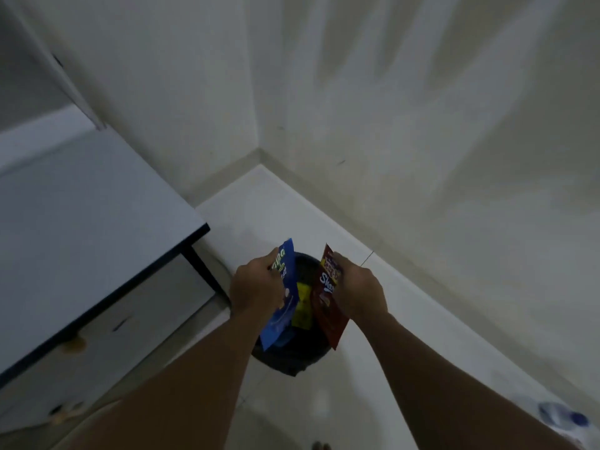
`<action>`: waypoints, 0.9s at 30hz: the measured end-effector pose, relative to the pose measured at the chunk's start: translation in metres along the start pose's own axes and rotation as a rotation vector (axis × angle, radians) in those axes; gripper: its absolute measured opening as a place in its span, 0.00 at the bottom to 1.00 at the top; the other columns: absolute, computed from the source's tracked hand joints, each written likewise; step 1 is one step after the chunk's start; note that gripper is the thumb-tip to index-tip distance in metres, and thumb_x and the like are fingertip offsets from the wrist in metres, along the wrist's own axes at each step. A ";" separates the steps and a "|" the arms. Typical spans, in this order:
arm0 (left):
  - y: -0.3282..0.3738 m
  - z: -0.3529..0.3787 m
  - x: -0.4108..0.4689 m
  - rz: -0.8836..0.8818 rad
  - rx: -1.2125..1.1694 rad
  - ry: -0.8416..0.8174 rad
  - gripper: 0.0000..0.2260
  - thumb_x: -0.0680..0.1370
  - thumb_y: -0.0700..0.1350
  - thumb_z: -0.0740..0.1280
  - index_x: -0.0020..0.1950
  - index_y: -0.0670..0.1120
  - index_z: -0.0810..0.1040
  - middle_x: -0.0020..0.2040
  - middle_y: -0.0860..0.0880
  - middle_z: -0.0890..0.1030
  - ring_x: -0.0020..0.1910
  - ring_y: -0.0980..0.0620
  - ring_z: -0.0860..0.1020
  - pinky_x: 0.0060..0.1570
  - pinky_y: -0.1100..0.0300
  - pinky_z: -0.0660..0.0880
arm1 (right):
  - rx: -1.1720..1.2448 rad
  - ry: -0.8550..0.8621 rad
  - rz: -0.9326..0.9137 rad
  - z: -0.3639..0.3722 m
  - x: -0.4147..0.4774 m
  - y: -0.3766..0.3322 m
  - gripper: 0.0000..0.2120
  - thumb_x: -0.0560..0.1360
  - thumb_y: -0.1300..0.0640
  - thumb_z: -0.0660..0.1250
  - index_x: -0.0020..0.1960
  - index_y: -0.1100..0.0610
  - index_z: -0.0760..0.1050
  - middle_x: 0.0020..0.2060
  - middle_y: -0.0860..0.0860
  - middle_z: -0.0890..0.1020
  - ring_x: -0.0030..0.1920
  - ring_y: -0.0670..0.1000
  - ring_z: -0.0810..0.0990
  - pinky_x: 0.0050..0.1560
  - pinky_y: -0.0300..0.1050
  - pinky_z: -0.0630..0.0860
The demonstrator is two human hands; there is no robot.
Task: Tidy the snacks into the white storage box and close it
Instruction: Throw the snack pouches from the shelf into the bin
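The person's left hand [256,287] grips a blue snack packet [280,319] by its upper part, and the right hand [360,290] pinches a dark red snack packet [328,315] the same way. Both packets hang just above a dark round bin [289,363] on the tiled floor [373,368] in the room's corner, beside a white-topped desk [81,222]. Something yellow [303,303] shows between them, apparently inside the bin. No white storage box is in view, so nothing appears stowed yet. Judging by this, the task is at an early stage, with boxing the snacks and closing the lid still to do.
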State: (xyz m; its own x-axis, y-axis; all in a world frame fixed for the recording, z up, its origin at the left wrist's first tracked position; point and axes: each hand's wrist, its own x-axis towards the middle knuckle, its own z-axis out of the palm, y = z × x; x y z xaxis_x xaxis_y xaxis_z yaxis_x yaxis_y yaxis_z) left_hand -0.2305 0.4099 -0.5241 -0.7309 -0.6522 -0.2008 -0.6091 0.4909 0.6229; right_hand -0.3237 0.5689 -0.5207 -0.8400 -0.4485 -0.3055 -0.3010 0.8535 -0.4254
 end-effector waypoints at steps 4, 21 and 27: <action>-0.025 0.054 0.022 -0.021 0.032 0.039 0.15 0.81 0.39 0.59 0.63 0.47 0.79 0.48 0.44 0.84 0.41 0.46 0.78 0.36 0.58 0.73 | 0.018 0.001 -0.040 0.057 0.040 0.026 0.30 0.76 0.57 0.65 0.76 0.46 0.62 0.56 0.55 0.82 0.54 0.60 0.80 0.50 0.47 0.75; 0.048 0.008 0.026 0.096 0.223 -0.178 0.21 0.81 0.51 0.60 0.72 0.45 0.72 0.67 0.45 0.77 0.68 0.44 0.72 0.66 0.54 0.69 | -0.232 -0.120 -0.177 -0.062 0.041 0.020 0.21 0.81 0.48 0.58 0.67 0.62 0.70 0.64 0.57 0.76 0.65 0.58 0.74 0.62 0.51 0.72; 0.118 -0.121 0.012 0.120 0.294 -0.093 0.29 0.79 0.58 0.61 0.77 0.47 0.63 0.73 0.46 0.70 0.73 0.47 0.66 0.72 0.53 0.64 | -0.324 -0.076 -0.299 -0.178 0.014 -0.050 0.31 0.81 0.42 0.56 0.76 0.61 0.60 0.73 0.57 0.68 0.73 0.56 0.66 0.69 0.51 0.67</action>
State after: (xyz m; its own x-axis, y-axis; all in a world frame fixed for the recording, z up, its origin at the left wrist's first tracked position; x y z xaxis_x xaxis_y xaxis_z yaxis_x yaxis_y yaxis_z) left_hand -0.2737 0.3905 -0.3616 -0.8197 -0.5305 -0.2161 -0.5697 0.7157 0.4040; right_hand -0.4010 0.5672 -0.3527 -0.6624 -0.6963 -0.2764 -0.6619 0.7168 -0.2194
